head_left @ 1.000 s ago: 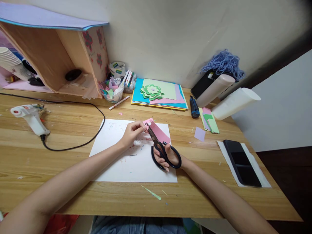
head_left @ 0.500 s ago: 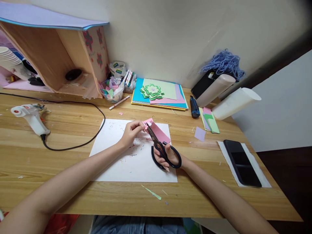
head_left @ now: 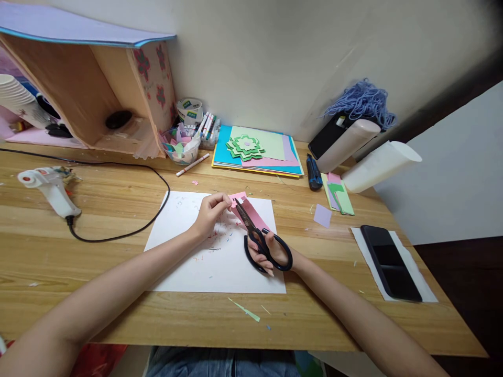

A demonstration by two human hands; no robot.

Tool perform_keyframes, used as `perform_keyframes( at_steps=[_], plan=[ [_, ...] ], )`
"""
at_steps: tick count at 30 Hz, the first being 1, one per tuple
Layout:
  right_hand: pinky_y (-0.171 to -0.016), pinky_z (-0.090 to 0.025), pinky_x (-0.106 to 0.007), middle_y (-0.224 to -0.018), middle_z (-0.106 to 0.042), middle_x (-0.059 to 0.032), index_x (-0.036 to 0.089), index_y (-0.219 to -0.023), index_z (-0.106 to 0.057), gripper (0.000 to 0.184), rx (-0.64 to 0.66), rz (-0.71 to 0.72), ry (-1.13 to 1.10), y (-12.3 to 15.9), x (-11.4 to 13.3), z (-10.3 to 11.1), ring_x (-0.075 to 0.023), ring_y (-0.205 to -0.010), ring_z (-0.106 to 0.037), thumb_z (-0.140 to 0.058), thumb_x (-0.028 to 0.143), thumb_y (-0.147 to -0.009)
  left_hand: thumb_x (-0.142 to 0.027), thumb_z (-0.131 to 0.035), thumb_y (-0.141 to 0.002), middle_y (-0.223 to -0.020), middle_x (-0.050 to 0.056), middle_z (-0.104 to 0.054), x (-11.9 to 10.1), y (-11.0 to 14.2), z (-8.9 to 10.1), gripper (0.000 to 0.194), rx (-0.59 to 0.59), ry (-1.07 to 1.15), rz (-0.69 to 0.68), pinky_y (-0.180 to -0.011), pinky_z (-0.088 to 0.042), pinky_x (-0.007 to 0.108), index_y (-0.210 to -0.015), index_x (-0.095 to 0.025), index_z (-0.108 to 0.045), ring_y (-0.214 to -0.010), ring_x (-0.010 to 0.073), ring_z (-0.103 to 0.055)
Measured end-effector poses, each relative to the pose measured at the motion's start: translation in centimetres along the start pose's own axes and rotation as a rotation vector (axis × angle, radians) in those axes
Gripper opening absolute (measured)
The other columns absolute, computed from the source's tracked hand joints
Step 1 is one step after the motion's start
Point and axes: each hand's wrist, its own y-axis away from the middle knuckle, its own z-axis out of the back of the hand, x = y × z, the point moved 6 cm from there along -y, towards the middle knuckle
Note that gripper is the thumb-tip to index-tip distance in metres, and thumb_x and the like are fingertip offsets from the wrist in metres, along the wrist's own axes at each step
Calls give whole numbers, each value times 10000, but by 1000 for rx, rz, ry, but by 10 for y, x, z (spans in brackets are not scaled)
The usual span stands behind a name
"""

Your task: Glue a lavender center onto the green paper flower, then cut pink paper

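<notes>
Between the thumb and fingers of my left hand (head_left: 212, 213) is a small pink paper piece (head_left: 233, 203), pinched at its edge. My right hand (head_left: 271, 253) is closed round the black handles of a pair of scissors (head_left: 248, 220), whose blades point up and left to the pink piece. Behind the blades lies a pink paper strip (head_left: 254, 213), partly covered by the scissors. Under both hands is a white sheet (head_left: 220, 269) with small coloured marks and scraps on it.
A white glue gun (head_left: 51, 191) with a black cord lies at left. Coloured paper (head_left: 288, 152) bearing a green layered paper flower (head_left: 245, 147) is at the back. To the right are a utility knife (head_left: 313, 174), a purple square (head_left: 323, 215) and a phone (head_left: 389, 262).
The scissor blades have shifted slightly against the pink piece, and my left fingers have moved a little left. Everything else on the table stays put.
</notes>
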Motion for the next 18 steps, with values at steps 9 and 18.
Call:
perform_keyframes(
  at_steps=[9, 18],
  plan=[
    [-218, -402, -178, -457, -455, 96, 189, -691, -354, 653, -6, -3, 21, 0, -1, 1, -29, -253, -364, -543, 775, -475, -265, -494, -704, -495, -43, -379, 2, -2, 3, 199, -35, 48, -17, -460, -237, 232, -532, -173, -452, -461, 89, -297],
    [-228, -410, -186, -462, -461, 93, 189, -697, -359, 637, -21, 52, -5, -1, -4, 6, -34, -253, -364, -526, 774, -510, -353, -559, -757, -545, -37, -428, -2, 2, 1, 242, -61, -11, -29, -478, -257, 224, -615, -160, -525, -495, 87, -337]
  ],
)
